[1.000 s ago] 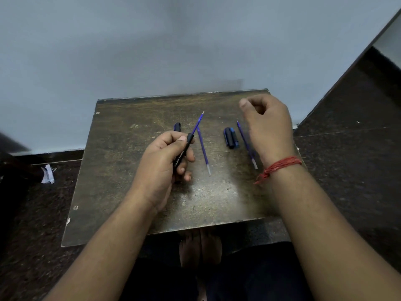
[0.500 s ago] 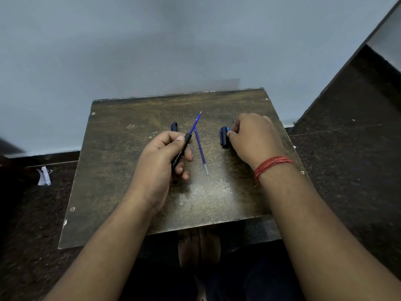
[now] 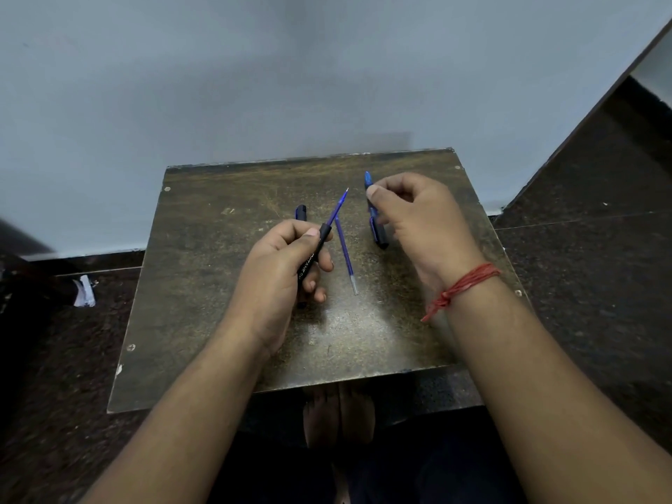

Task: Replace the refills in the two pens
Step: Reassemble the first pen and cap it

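Gripping a black pen barrel, the left hand sits over the middle of the counter, its fingers curled round the barrel and the thumb pressed along the top. A blue refill projects from the far end of this barrel and points toward the far edge of the counter, tilted to the right, with its tip raised above the surface.

The right hand is above the far right part of the counter. Its thumb and curled fingers pinch a blue pen, which stands nearly parallel to the right edge; the upper end shows above the thumb and the lower, darker end extends toward the near edge. Whether the lower end touches the counter cannot be told.

A loose refill lies flat on the counter between the two hands, just beside the left fingers. Its blue end points to the far edge, passing under the projecting refill, and its pale end points to the near edge.

A dark pen cap lies on the counter just beyond the left hand, partly hidden by the knuckles.

A red thread is tied round the right wrist. A scrap of white paper lies on the dark floor, off the left edge of the counter. A pale wall stands behind the far edge.
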A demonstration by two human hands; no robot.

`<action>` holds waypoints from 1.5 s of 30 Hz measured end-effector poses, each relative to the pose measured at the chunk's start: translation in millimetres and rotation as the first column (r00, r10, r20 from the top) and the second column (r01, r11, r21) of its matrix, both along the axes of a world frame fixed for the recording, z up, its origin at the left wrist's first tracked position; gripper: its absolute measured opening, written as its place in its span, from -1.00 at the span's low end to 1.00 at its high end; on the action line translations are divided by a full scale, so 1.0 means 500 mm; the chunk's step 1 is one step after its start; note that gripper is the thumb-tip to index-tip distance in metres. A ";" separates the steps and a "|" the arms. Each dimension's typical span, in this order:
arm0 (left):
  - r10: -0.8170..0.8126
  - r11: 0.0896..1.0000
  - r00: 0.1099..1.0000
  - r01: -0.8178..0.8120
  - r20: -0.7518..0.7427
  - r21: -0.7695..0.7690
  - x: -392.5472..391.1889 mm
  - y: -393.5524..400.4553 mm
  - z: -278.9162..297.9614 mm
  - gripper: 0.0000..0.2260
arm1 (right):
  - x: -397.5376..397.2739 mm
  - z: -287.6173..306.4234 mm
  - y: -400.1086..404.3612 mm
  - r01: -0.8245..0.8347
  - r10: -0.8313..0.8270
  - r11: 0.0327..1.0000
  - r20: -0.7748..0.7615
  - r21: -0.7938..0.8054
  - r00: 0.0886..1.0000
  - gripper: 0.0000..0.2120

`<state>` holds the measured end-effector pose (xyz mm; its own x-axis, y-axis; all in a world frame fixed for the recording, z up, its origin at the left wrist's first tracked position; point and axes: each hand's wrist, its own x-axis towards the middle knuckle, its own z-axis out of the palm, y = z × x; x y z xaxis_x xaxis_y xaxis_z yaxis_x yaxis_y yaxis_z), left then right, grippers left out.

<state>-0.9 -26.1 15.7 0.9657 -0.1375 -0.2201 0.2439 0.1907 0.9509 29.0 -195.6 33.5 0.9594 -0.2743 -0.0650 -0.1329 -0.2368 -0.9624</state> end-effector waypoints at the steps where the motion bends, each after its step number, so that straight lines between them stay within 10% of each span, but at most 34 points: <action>1: -0.003 1.000 1.000 0.003 -0.001 0.004 0.000 -0.001 -0.001 -0.86 | -0.001 0.000 0.007 -0.019 0.019 0.989 0.001 0.146 1.000 -0.93; 9: -0.039 0.999 0.999 0.039 -0.006 0.025 -0.003 -0.006 -0.002 -0.86 | 0.005 -0.001 0.009 0.027 -0.068 0.838 0.055 0.545 0.996 -0.87; 45: -0.020 1.000 1.000 0.020 -0.002 0.010 -0.006 -0.001 0.007 -0.85 | -0.006 -0.016 0.025 -0.283 0.279 0.895 0.062 0.344 0.958 -0.84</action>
